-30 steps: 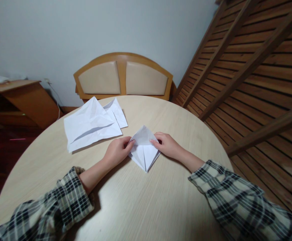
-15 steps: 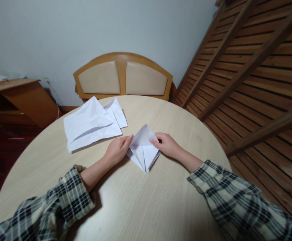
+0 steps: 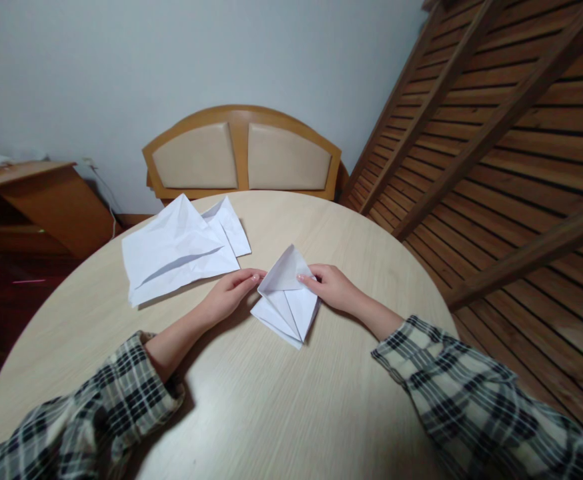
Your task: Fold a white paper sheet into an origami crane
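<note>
A white paper folded into a kite-like shape [image 3: 286,300] lies near the middle of the round wooden table [image 3: 281,400], its upper flap lifted. My left hand [image 3: 229,293] pinches the paper's left corner with its fingertips. My right hand [image 3: 332,288] pinches the right side of the raised flap. Both sleeves are checked.
Two creased white sheets [image 3: 179,248] lie overlapped at the table's back left. A wooden chair [image 3: 241,153] with beige pads stands behind the table. A slatted wooden wall [image 3: 511,133] runs along the right, and a low wooden cabinet [image 3: 31,200] stands at the left.
The folded paper's upper flap has risen and opened further, and its lower point has shifted slightly to the right. My left hand's fingers have stretched out along the corner.
</note>
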`<control>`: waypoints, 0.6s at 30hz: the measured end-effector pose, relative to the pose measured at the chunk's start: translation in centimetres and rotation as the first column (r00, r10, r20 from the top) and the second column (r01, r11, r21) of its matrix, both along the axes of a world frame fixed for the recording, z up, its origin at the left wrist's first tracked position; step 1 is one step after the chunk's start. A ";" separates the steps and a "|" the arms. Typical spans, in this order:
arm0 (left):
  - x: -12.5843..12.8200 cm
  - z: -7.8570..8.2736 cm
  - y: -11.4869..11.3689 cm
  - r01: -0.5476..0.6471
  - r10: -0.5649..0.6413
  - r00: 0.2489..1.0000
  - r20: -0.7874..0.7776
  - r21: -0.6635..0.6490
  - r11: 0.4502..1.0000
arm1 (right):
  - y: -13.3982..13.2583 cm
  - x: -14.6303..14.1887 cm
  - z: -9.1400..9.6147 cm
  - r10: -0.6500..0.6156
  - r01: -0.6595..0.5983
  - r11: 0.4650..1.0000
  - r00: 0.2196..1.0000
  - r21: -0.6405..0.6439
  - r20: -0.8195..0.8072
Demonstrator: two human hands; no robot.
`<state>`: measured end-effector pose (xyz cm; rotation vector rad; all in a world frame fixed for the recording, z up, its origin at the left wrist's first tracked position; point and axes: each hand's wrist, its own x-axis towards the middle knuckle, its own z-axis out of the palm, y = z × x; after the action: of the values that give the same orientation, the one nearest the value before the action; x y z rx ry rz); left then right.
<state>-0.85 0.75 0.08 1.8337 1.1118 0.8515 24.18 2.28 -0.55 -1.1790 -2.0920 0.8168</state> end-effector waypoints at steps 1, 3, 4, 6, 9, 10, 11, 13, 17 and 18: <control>-0.1 -0.1 0.0 0.005 -0.005 1.000 -0.005 0.007 1.000 | 0.0 0.0 0.0 -0.004 0.004 1.000 1.000 -0.003 -0.003; -0.1 -0.2 0.0 0.024 -0.023 0.999 -0.022 0.023 0.999 | -0.1 0.0 0.1 -0.008 0.008 1.000 1.000 -0.009 -0.009; -0.2 -0.3 0.0 0.035 -0.034 0.999 -0.035 0.032 0.999 | -0.1 0.0 0.2 -0.007 0.007 1.000 1.000 -0.010 -0.009; -0.2 -0.5 0.0 0.057 -0.054 0.996 -0.072 0.052 0.997 | -0.2 -0.1 0.3 -0.005 0.005 1.000 1.000 -0.012 -0.006; -0.2 -0.6 -0.1 0.073 -0.059 0.989 -0.137 0.105 0.992 | -0.2 -0.1 0.3 -0.004 0.004 1.000 1.000 -0.013 0.007; -0.2 -0.6 -0.2 0.075 -0.055 0.986 -0.157 0.128 0.989 | -0.1 -0.1 0.3 -0.004 0.004 1.000 1.000 -0.013 0.010; -0.2 -0.6 -0.2 0.079 -0.052 0.983 -0.175 0.150 0.985 | -0.1 -0.1 0.2 -0.001 0.002 1.000 1.000 -0.013 0.012; -0.2 -0.6 -0.2 0.097 -0.057 0.977 -0.207 0.191 0.977 | 0.0 -0.1 0.1 0.002 -0.002 1.000 1.000 -0.014 0.008; -0.1 -0.4 -0.3 0.151 -0.088 0.962 -0.260 0.234 0.961 | 0.0 -0.1 0.0 0.004 -0.004 1.000 1.000 -0.013 0.002; 0.0 -0.3 -0.4 0.161 -0.093 0.957 -0.274 0.240 0.957 | 0.0 -0.1 0.0 0.004 -0.004 1.000 1.000 -0.010 0.005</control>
<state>-0.89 0.38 -0.25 2.2632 1.0630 0.7216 24.05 2.33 -0.53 -1.1834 -2.0969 0.8282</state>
